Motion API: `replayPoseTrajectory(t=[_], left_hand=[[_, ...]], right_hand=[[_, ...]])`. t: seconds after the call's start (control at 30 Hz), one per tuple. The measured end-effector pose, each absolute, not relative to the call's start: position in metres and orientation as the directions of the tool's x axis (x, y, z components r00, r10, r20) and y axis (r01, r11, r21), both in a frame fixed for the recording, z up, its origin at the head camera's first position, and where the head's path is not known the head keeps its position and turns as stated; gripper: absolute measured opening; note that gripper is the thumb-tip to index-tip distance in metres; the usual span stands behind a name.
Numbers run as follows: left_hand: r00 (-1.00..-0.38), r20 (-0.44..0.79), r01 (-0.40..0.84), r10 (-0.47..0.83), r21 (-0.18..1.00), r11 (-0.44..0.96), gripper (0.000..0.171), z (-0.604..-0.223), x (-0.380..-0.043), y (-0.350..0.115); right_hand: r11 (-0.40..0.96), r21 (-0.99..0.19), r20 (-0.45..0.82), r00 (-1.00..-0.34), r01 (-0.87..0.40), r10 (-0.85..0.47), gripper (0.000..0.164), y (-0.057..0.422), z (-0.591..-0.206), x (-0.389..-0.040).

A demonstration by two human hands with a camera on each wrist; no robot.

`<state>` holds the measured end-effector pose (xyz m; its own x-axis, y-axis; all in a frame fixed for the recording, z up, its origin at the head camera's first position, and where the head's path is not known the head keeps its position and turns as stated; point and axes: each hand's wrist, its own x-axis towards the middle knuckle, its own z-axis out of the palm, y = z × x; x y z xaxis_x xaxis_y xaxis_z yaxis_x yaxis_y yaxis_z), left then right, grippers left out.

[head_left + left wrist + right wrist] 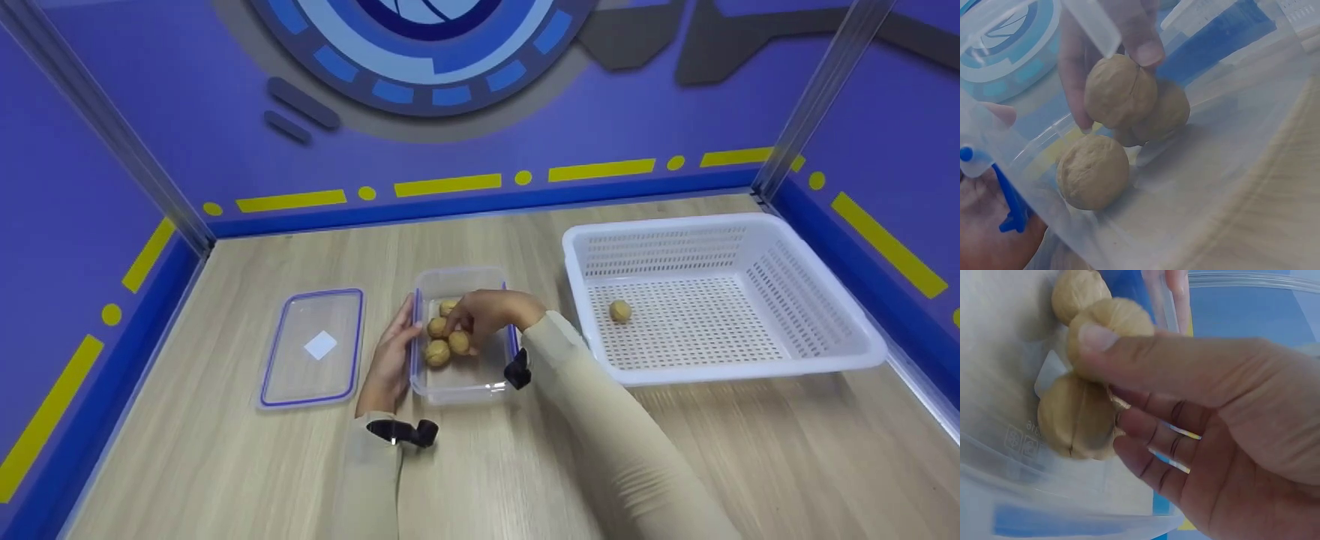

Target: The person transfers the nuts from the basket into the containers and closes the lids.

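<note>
A clear plastic food container (450, 393) stands on the table with several walnuts inside, among them a walnut (437, 354) near its left wall. My right hand (487, 315) reaches into it and pinches one walnut (1123, 318) between thumb and fingertips. Another walnut (1075, 416) lies right against the pinched one. In the left wrist view, the held walnut (1120, 93) is above a lower walnut (1094, 173). My left hand (390, 364) rests along the container's left outer side, fingers extended and thumb touching near the rim.
A clear lid (321, 379) with a blue seal and a white paper diamond (321, 345) lies left of the container. To the right stands a white perforated basket (750, 367) holding one walnut (620, 311). Purple panels (480, 165) border the table.
</note>
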<state>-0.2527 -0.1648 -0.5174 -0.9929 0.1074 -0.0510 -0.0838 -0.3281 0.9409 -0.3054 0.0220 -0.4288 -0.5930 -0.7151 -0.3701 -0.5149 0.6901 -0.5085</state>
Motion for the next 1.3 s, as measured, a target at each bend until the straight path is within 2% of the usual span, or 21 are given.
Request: replayPoseTrajectory(t=[0.2,0.5,0.87,1.1,1.3], left_hand=[[-0.992,-0.05,-0.085,0.115,0.943,-0.322,0.064,-0.518,-0.253,-0.165],[-0.991,-0.055,-0.092,0.121,0.942,-0.324,0.064,-0.516,-0.253,-0.165],[-0.992,-0.085,-0.112,0.097,0.94,-0.322,0.064,-0.515,-0.254,-0.164],[-0.993,-0.069,-0.098,0.1,0.942,-0.322,0.064,-0.516,-0.253,-0.165],[-0.992,-0.058,-0.092,0.11,0.94,-0.33,0.064,-0.517,-0.254,-0.165]], right_hand=[[0.705,-0.514,-0.381,-0.606,-0.49,-0.699,0.05,0.025,-0.431,-0.306],[0.715,-0.567,-0.375,-0.644,-0.41,-0.667,0.041,0.028,-0.43,-0.31],[0.706,-0.567,-0.384,-0.623,-0.424,-0.682,0.041,0.03,-0.429,-0.309],[0.733,-0.555,-0.401,-0.645,-0.395,-0.651,0.041,0.032,-0.427,-0.309],[0.714,-0.547,-0.35,-0.655,-0.437,-0.67,0.039,0.038,-0.42,-0.31]])
